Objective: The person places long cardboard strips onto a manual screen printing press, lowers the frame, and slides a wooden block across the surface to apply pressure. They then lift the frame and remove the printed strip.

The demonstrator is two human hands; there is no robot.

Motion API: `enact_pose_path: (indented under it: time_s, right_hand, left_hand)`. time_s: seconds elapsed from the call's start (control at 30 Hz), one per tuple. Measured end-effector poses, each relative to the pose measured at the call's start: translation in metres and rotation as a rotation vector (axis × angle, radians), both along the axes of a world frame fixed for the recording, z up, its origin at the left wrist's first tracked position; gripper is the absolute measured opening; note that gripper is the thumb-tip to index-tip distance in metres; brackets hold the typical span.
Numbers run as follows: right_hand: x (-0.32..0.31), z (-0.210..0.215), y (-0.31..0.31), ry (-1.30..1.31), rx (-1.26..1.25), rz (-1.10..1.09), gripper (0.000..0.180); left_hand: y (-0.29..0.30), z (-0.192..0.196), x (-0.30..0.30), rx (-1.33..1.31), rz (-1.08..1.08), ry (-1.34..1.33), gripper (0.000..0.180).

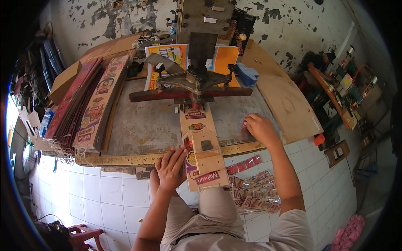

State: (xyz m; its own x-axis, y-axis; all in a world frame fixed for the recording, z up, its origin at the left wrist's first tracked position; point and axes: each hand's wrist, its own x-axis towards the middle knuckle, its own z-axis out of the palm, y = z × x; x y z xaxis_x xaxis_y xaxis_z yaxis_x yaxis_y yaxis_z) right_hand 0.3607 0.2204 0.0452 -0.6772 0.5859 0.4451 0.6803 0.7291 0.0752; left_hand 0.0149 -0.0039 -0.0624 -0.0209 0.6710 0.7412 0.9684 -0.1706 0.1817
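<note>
The worktop [138,131] I see has a grey, worn surface and a rough yellowish front edge. At its left lie a red strip pile [72,102] and a beige strip pile [102,98]. In the middle, a long printed strip [193,119] passes over the edge. The white tiled floor [106,188] carries glossy printed strips [259,194].

Pale-on-red lettering showing on the tan card strip [197,126] at centre, similar lettering running along stacked strips [101,98] at left, bold lettering standing on a yellow sheet [178,53] at upper centre
</note>
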Motion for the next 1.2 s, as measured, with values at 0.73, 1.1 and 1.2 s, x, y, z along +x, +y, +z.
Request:
enact_pose_path:
  time_s: [0.73, 1.1, 1.2]
  right_hand:
    - [-0.035, 0.065, -0.05, 0.73, -0.029, -0.148, 0.013]
    - [-0.14, 0.022, -0.099, 0.412, -0.341, 0.402, 0.033]
    - [-0.125, 0.022, -0.094, 0.383, -0.443, 0.433, 0.039]
  left_hand:
    - [-0.003, 0.009, 0.003, -0.002, -0.012, -0.042, 0.056]
    - [-0.004, 0.012, 0.0, -0.036, -0.032, -0.026, 0.061]
    - [-0.005, 0.014, 0.001, -0.061, -0.034, -0.034, 0.062]
